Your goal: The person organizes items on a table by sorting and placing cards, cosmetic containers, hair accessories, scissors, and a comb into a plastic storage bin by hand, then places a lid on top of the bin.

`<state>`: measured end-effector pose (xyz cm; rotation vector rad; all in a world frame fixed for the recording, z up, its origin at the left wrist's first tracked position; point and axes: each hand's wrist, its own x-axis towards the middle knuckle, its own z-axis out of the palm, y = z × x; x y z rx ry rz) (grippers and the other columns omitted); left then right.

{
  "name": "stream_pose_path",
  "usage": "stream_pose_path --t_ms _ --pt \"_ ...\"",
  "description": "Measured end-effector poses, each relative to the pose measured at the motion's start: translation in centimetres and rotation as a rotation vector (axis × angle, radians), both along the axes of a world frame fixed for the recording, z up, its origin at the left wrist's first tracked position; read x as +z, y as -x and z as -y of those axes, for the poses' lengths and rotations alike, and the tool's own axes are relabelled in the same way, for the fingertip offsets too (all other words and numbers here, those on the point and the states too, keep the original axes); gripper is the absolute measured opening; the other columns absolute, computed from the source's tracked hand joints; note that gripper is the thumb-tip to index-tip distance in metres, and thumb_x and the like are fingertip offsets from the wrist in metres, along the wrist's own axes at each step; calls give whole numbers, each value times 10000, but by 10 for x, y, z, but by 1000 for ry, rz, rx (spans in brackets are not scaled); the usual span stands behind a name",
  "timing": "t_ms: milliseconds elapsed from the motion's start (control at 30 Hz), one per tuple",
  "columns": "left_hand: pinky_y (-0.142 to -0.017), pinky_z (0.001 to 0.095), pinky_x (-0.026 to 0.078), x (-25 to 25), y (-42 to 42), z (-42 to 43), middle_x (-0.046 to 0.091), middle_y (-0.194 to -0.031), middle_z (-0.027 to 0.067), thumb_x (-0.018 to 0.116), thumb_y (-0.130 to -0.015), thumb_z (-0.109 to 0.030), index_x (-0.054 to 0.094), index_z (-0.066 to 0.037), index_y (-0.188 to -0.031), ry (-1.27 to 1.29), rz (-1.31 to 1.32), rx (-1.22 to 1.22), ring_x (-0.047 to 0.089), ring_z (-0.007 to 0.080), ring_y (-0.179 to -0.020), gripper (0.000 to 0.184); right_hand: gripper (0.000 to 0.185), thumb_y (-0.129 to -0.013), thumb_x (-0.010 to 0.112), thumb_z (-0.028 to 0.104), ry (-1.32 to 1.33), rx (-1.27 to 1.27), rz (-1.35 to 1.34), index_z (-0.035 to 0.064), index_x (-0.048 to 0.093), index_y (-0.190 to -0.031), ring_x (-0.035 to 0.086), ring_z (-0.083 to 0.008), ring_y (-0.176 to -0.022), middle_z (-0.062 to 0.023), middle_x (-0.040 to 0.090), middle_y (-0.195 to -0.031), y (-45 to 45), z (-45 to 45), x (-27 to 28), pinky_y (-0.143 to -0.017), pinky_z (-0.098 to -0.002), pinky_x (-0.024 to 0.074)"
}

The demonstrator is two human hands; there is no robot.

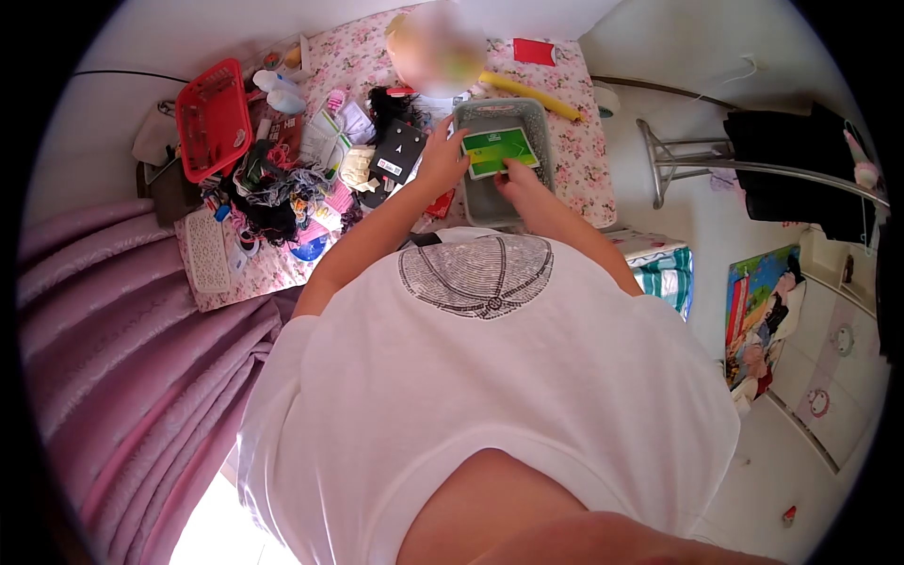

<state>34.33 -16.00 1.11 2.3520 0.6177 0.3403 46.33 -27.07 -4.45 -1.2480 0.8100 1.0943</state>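
A flat green and white packet (499,151) lies tilted over the inside of a grey plastic basket (485,202). My right hand (518,181) pinches its lower edge, with the thumb on top. My left hand (443,155) is at the basket's left rim, fingers stretched out beside the packet's left edge; whether they touch it I cannot tell. Just left of this hand lies a black card or box (399,151) with a white label. A red item (440,203) shows partly under my left forearm.
The flowered tablecloth (579,179) carries a heap of tangled yarn and cords (268,188), a red basket (215,118), white bottles (281,94), a white perforated tray (207,250), a yellow roll (532,94) and a red packet (534,52). A metal rack (659,165) stands right.
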Motion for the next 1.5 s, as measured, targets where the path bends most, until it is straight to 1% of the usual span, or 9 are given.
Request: stream_pose_path --t_ms 300,500,667,800,900,1033,1200,1400,1500 --pt "-939 350 305 -3 5 -5 247 -1304 182 587 -639 -29 454 -14 -1114 117 29 -57 320 337 -1163 493 170 -832 423 78 -95 -14 39 89 455 -999 504 -212 -808 -96 489 -926 -4 -21 -24 -644 -312 480" --pt "-944 341 300 -3 12 -10 216 -1328 160 581 -664 -21 446 -17 -1121 200 57 -110 289 324 -1188 477 198 -799 398 18 -120 15 39 18 441 -993 484 -235 -886 -128 480 -980 -8 -11 -10 -828 -360 419" --pt "-944 355 293 -8 15 -8 245 -1318 156 555 -684 -23 458 -41 -1114 278 117 -113 299 323 -1182 441 198 -788 416 25 -173 47 31 25 444 -984 470 -230 -898 -134 467 -988 -11 -3 -5 -791 -330 411" --pt "-937 376 289 -16 34 -19 312 -1286 140 570 -678 -91 478 -89 -1104 126 -7 3 342 308 -1149 436 199 -774 444 51 -134 137 16 36 451 -972 468 -216 -894 -114 467 -990 -8 -9 30 -750 -319 406" --pt "-929 430 280 -15 59 -22 317 -1281 135 601 -655 -185 490 -189 -1111 -98 -240 90 306 311 -1166 470 239 -767 473 85 -251 296 292 30 447 -998 463 -198 -897 -99 469 -994 6 -16 44 -752 -322 401" --pt "-927 499 240 -23 86 -27 245 -1320 115 581 -683 -263 497 -301 -1089 -388 -402 10 242 339 -1196 416 272 -708 519 89 -125 452 731 14 473 -966 476 -180 -801 -89 481 -912 32 -30 53 -706 -267 394" --pt "-931 486 240 -32 93 -44 286 -1298 122 516 -726 -197 495 -277 -1095 -468 -465 128 259 325 -1192 378 269 -682 528 39 -133 538 1290 4 480 -944 477 -198 -848 -112 460 -912 56 -38 61 -745 -297 429" --pt "-872 395 361 -25 107 -68 360 -1256 88 507 -714 -120 489 -238 -1100 -369 -336 149 358 291 -1131 404 221 -685 507 11 -284 644 1408 2 490 -905 488 -226 -866 -123 452 -919 73 -46 75 -755 -294 434" --pt "-723 371 445 -12 107 -79 515 -1084 89 496 -708 -66 470 -189 -1114 -205 -83 293 524 290 -900 425 209 -682 507 4 -345 667 1292 -1 493 -891 504 -221 -833 -118 457 -912 77 -51 65 -730 -291 441"
